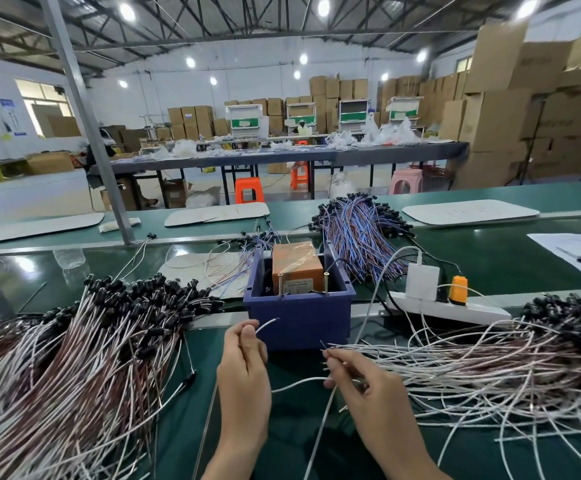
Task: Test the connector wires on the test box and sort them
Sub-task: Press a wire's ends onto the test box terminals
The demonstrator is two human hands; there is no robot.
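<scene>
The test box is a blue plastic bin (299,315) holding an orange unit (296,265) with two upright metal pins. Just in front of it my left hand (245,375) pinches a white connector wire (266,325) whose bare tip points up toward the box. My right hand (361,382) pinches the ends of thin white wires (302,382) drawn from the loose pile on the right (496,368). A large heap of white and brown wires with black connectors (84,348) lies on the left.
Behind the box lies a bundle of blue and red wires (361,233). A white power strip (451,306) with an orange plug and a white adapter sits to the right. Papers (576,247) lie at the far right on the green bench (489,261).
</scene>
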